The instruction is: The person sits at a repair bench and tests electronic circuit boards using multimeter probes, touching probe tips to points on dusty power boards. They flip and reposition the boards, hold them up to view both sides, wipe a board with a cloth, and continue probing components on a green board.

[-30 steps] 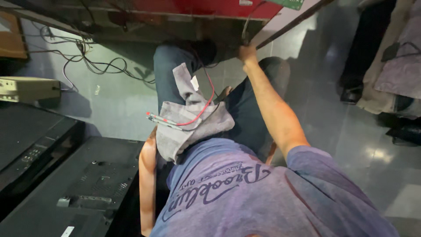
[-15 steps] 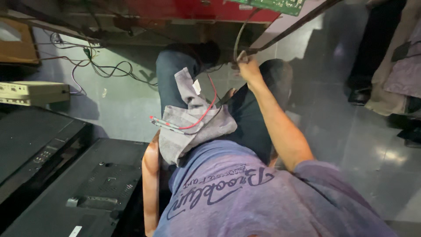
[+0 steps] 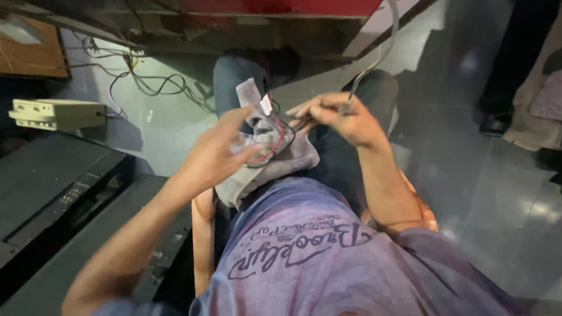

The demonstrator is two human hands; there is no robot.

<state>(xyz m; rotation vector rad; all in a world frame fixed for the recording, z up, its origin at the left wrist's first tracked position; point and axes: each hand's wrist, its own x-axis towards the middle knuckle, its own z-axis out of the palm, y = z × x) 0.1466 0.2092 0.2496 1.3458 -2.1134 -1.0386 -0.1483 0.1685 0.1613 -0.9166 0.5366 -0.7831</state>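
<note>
Grey flexible cable point(image 3: 374, 58) rises from pinched right hand point(image 3: 336, 117), which grips its lower end; left hand point(image 3: 219, 155), fingers spread open, hovers just beside crumpled grey cloth point(image 3: 275, 161) with red-black wires point(image 3: 280, 140).

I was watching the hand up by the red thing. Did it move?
Yes. The right hand has come down from the red panel toward the grey cloth on the lap, pinching a grey cable.

Grey cable point(image 3: 374, 61) — thin, curving upward; grey cloth point(image 3: 266, 164) with red-black wires point(image 3: 278, 143) — crumpled on lap.
</note>
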